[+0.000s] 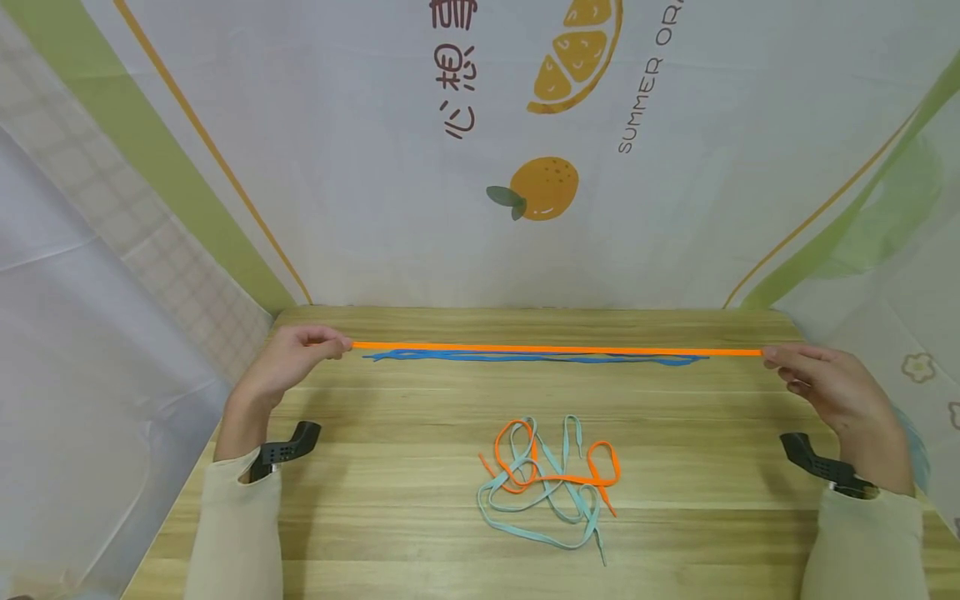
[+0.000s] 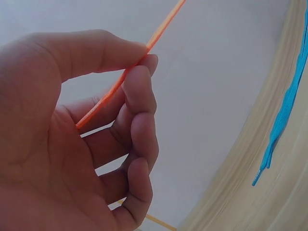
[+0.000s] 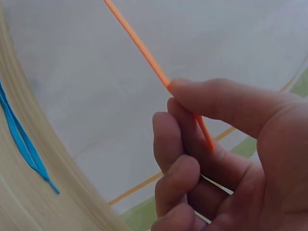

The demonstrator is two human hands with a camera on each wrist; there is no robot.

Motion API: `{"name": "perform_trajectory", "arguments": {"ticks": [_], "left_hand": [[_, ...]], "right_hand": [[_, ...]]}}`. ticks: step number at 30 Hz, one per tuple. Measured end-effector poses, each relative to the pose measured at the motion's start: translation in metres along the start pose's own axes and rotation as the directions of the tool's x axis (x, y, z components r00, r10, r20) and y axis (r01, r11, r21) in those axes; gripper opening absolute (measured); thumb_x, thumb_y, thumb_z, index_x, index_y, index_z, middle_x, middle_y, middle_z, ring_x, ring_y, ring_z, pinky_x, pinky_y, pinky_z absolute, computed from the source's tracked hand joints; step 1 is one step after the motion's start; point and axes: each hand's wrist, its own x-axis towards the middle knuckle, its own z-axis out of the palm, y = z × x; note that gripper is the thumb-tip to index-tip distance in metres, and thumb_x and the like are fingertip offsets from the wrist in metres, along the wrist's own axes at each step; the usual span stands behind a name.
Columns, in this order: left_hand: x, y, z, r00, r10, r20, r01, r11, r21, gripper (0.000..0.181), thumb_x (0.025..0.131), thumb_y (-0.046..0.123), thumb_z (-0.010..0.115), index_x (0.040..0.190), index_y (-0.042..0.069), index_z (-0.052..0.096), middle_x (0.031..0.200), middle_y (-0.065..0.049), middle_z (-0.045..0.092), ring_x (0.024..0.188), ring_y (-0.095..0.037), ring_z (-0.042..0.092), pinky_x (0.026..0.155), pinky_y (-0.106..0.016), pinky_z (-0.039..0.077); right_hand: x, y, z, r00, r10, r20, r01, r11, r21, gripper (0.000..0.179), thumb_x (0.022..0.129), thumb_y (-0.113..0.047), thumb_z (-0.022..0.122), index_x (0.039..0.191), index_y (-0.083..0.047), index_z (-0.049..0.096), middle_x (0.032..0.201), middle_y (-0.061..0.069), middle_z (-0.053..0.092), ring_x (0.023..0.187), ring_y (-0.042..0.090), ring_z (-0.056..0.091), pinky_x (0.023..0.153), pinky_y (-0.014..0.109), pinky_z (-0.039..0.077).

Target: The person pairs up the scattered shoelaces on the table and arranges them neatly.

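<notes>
The orange lace's [image 1: 555,349] ends are hidden inside both hands' pinching fingers [image 2: 139,96].

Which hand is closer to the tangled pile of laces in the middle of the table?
Roughly equal, the left slightly nearer. The left hand is up-left of the tangled laces; the right hand is up-right, each pinching an orange lace end.

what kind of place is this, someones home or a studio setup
Probably a staged recording booth rather than a lived-in room: a wooden table walled on three sides by a printed cloth backdrop with oranges, bare but for shoelaces, one orange lace pulled taut.
</notes>
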Motion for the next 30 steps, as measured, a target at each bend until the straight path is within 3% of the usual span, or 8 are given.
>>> {"name": "perform_trajectory", "arguments": {"ticks": [7, 16, 21, 23, 26, 30], "left_hand": [[0.000, -0.002, 0.000, 1.000, -0.012, -0.016, 0.012, 1.000, 0.002, 0.031, 0.109, 0.019, 0.065, 0.124, -0.007, 0.076, 0.139, -0.022, 0.070, 0.124, -0.032, 0.060, 0.109, -0.056, 0.044], [0.005, -0.005, 0.006, 0.998, -0.034, -0.051, 0.039, 0.994, 0.100, 0.033, 0.109, 0.026, 0.068, 0.121, -0.003, 0.078, 0.138, -0.023, 0.070, 0.131, -0.041, 0.060, 0.105, -0.055, 0.046], [0.009, -0.008, 0.010, 0.996, -0.028, -0.082, 0.042, 0.984, 0.171, 0.034, 0.108, 0.027, 0.069, 0.120, -0.002, 0.080, 0.134, -0.022, 0.073, 0.114, -0.034, 0.064, 0.088, -0.044, 0.048], [0.010, -0.010, 0.012, 0.995, -0.022, -0.096, 0.042, 0.977, 0.209, 0.034, 0.108, 0.029, 0.070, 0.118, -0.002, 0.081, 0.130, -0.021, 0.074, 0.101, -0.030, 0.061, 0.080, -0.041, 0.047], [0.012, -0.014, 0.014, 0.993, -0.013, -0.120, 0.043, 0.967, 0.251, 0.032, 0.106, 0.029, 0.072, 0.114, -0.001, 0.081, 0.105, -0.013, 0.074, 0.081, -0.024, 0.054, 0.069, -0.036, 0.042], [0.015, -0.018, 0.016, 0.990, -0.017, -0.139, 0.055, 0.959, 0.279, 0.031, 0.104, 0.029, 0.072, 0.108, -0.001, 0.080, 0.085, -0.001, 0.064, 0.070, -0.020, 0.046, 0.062, -0.035, 0.037]], "right_hand": [[0.000, 0.001, -0.002, 0.999, 0.023, -0.043, -0.023, 1.000, 0.015, 0.030, 0.112, -0.002, 0.062, 0.100, -0.009, 0.089, 0.092, -0.005, 0.079, 0.078, 0.010, 0.060, 0.069, 0.023, 0.049], [-0.001, 0.003, 0.002, 0.993, 0.046, -0.110, -0.050, 0.998, -0.034, 0.027, 0.110, -0.004, 0.067, 0.097, -0.011, 0.089, 0.093, -0.011, 0.080, 0.080, 0.007, 0.062, 0.071, 0.018, 0.051], [0.001, 0.006, 0.006, 0.986, 0.056, -0.158, -0.080, 0.985, -0.150, 0.022, 0.108, -0.010, 0.072, 0.096, -0.015, 0.090, 0.093, -0.017, 0.079, 0.083, 0.006, 0.061, 0.073, 0.017, 0.050], [0.003, 0.008, 0.006, 0.982, 0.060, -0.180, -0.100, 0.970, -0.222, 0.019, 0.107, -0.015, 0.075, 0.097, -0.018, 0.090, 0.093, -0.020, 0.077, 0.085, 0.006, 0.060, 0.073, 0.017, 0.050], [0.006, 0.010, 0.004, 0.974, 0.074, -0.212, -0.147, 0.923, -0.356, 0.015, 0.106, -0.028, 0.077, 0.098, -0.030, 0.089, 0.094, -0.022, 0.071, 0.088, 0.008, 0.058, 0.076, 0.021, 0.050], [0.011, 0.012, 0.003, 0.961, 0.111, -0.254, -0.223, 0.853, -0.471, 0.012, 0.105, -0.045, 0.076, 0.096, -0.048, 0.084, 0.095, -0.021, 0.062, 0.095, 0.015, 0.055, 0.084, 0.037, 0.046]]}}
